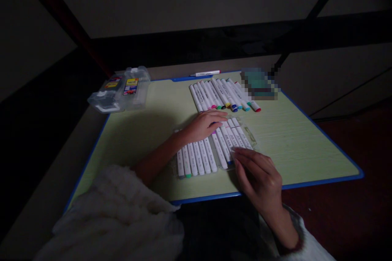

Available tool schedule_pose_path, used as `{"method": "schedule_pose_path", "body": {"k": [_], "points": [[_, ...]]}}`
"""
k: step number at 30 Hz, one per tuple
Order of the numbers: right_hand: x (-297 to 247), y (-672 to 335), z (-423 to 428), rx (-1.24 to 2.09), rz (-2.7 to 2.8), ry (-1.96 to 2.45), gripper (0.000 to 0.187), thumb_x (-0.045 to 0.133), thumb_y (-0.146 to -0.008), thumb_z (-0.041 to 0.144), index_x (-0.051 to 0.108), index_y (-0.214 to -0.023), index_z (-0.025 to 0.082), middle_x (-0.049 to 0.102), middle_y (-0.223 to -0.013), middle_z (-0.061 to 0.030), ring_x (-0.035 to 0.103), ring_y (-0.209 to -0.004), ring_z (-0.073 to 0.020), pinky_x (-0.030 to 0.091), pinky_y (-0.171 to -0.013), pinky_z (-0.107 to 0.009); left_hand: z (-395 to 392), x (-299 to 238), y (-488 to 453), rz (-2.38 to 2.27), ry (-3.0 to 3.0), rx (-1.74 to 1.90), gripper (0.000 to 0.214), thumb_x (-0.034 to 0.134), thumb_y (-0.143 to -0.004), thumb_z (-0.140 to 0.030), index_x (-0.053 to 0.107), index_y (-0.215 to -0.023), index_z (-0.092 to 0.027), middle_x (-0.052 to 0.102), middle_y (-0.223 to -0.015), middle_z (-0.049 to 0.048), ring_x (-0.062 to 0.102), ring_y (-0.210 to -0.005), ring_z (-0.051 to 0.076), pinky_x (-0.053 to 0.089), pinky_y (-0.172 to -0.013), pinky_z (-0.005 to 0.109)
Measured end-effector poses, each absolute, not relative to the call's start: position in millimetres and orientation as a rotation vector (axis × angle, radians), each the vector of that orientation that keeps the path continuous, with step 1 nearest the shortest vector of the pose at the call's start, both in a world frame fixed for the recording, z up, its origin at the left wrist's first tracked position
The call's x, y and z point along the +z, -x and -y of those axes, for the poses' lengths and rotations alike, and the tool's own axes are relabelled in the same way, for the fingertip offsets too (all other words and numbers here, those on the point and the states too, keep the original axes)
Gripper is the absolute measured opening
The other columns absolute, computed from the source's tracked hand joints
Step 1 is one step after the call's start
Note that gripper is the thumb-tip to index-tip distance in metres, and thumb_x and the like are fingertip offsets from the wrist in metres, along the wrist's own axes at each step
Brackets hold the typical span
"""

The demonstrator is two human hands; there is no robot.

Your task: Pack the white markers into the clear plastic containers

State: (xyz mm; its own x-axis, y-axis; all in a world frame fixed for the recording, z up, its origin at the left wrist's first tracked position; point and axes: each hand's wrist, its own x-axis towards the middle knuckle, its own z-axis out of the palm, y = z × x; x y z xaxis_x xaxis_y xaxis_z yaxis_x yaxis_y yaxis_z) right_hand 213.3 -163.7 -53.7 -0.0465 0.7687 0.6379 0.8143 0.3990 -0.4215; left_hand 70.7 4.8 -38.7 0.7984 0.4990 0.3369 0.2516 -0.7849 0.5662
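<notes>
A clear plastic tray [250, 134] lies near the front of the table, with white markers in side-by-side rows. Its left row [198, 158] includes a marker with a green end. My left hand [204, 125] rests across the top of the tray, fingers stretched out over the upper ends of the markers. At the lower ends of the right row, my right hand [259, 175] has its thumb and fingertips brought together on a white marker [241, 140]. The fingers partly hide that marker's end. A marker with a purple band [219, 151] lies between the hands.
Beyond the tray lies a row of loose markers [225, 94] with coloured ends. A single marker [206, 73] is at the far edge. An open clear case [139, 94] stands at the back left, and a blurred greenish object [259, 83] at the back right. The table [318, 151] has a blue rim.
</notes>
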Motion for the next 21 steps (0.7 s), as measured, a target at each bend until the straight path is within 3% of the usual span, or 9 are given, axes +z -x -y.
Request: {"method": "schedule_pose_path", "body": {"k": [10,21], "points": [[-52.9,-212.9,162.2,-0.076,1.846,1.398,0.019,0.054,-0.079,0.013,0.065,-0.094,0.013,0.067,-0.098,-0.0110,0.061,-0.094,-0.0222,0.047,-0.080,-0.041,-1.6,-29.9,-65.4,-0.459,-2.693,0.349,0.032,0.040,-0.092,-0.024,0.052,-0.121,-0.017,0.047,-0.134,0.0066,0.035,-0.130,0.017,0.027,-0.109,0.039],[-54.4,-212.7,161.6,-0.084,1.864,1.418,0.017,0.053,-0.080,0.014,0.064,-0.093,0.013,0.066,-0.097,-0.0110,0.060,-0.092,-0.0217,0.046,-0.078,-0.039,-0.1,-27.2,-64.8,-0.480,-2.791,0.216,0.036,0.036,-0.093,-0.022,0.045,-0.127,-0.019,0.038,-0.141,0.0042,0.026,-0.134,0.015,0.020,-0.110,0.035]]}}
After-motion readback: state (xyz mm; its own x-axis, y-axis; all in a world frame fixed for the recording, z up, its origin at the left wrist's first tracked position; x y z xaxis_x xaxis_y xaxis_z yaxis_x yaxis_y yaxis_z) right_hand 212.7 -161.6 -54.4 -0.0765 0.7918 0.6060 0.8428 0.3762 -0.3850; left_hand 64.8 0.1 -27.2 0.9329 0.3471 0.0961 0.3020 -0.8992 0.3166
